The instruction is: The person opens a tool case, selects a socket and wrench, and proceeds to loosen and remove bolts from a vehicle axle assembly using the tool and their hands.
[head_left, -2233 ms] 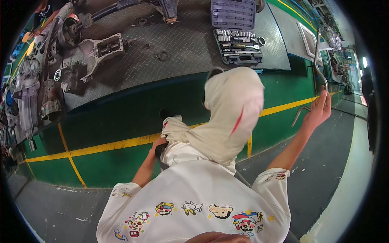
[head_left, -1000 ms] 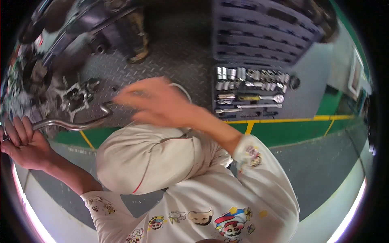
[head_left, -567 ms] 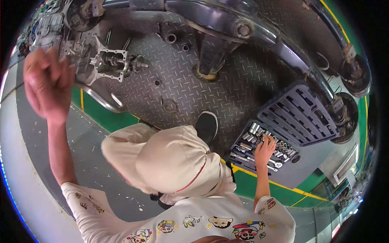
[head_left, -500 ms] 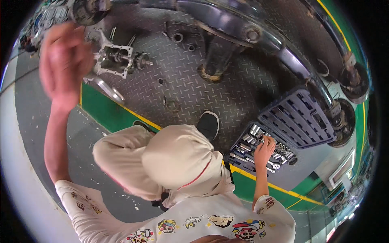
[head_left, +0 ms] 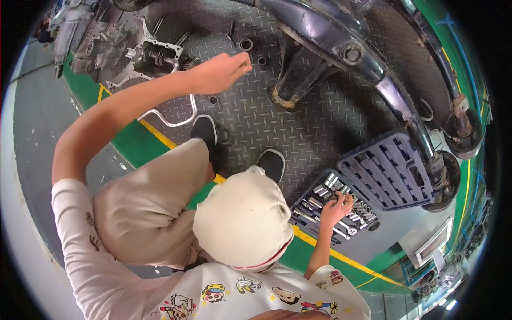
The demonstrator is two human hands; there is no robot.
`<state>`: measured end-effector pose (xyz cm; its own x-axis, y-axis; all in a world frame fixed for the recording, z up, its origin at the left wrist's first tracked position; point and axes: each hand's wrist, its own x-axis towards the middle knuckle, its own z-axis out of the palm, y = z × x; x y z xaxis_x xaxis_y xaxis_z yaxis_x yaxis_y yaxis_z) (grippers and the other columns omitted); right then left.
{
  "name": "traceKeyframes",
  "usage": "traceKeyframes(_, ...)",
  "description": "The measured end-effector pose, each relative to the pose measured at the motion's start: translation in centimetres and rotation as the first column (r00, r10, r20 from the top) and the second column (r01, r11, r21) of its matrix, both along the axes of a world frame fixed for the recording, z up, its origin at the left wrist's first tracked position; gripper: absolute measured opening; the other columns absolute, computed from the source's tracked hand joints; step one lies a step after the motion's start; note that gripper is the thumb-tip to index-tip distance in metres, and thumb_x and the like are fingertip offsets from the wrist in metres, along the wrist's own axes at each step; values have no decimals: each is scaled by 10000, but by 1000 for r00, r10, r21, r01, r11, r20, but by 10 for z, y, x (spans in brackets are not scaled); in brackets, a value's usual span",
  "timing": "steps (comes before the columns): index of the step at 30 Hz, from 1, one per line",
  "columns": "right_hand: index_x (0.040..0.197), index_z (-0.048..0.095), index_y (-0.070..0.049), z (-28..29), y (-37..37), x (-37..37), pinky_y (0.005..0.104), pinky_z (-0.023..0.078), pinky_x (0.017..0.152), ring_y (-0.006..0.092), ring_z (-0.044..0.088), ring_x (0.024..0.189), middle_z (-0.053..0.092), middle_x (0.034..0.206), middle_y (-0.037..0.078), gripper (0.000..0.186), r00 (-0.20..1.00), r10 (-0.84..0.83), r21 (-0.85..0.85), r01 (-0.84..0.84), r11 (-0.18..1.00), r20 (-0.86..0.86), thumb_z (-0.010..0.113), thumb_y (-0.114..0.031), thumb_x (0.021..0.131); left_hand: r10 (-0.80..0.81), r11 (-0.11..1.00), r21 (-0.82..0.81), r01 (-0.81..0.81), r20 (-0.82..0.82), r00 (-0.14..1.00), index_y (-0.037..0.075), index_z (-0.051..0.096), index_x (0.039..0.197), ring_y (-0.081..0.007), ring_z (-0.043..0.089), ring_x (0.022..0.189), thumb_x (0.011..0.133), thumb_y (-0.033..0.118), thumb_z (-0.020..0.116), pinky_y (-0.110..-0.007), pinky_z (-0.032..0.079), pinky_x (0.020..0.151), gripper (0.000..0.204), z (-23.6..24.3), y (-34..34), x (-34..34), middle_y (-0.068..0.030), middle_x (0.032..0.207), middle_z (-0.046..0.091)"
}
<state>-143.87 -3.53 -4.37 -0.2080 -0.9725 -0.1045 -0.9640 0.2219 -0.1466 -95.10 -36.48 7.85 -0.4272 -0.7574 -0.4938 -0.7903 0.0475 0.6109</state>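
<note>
My right hand (head_left: 335, 209) reaches into an open socket set case (head_left: 385, 169) on the right, its fingers closed around a shiny socket (head_left: 342, 197) among the rows. A ratchet wrench (head_left: 348, 229) lies in the tray just beside that hand. My left arm stretches across the metal floor, and my left hand (head_left: 221, 73) hangs above it with curled fingers; whatever they may hold is hidden. Nearest to the left hand are a dark metal ring (head_left: 246, 45) and a smaller ring (head_left: 262, 61).
A large black axle (head_left: 392, 96) crosses from the top to the right. At left stands an opened metal gearbox housing (head_left: 154, 56), partly behind my forearm. A bent silver bar (head_left: 166, 122) lies near my shoe (head_left: 204, 130). Yellow and green strips edge the patterned plate floor.
My left hand has swung from the far left to above the middle of the plate floor. My right hand stays at the sockets. The view and my legs have shifted slightly.
</note>
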Motion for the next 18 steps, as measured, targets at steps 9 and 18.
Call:
traceKeyframes(9,1143,611,-17,38,-46,71,427,431,931,349,479,1202,484,1272,165,395,873,-191,-224,317,921,449,466,149,815,1,999,-46,3,96,995,31,432,1131,-546,587,839,1055,305,447,-595,453,759,285,-119,15,2,-313,817,623)
traceKeyframes(18,1166,637,-34,72,-164,165,336,510,847,269,619,1012,588,1173,141,291,625,108,32,-209,977,773,546,61,907,-33,999,22,31,62,998,3,418,1238,-527,598,971,1008,229,444,-574,483,854,323,-129,11,2,-301,1043,632)
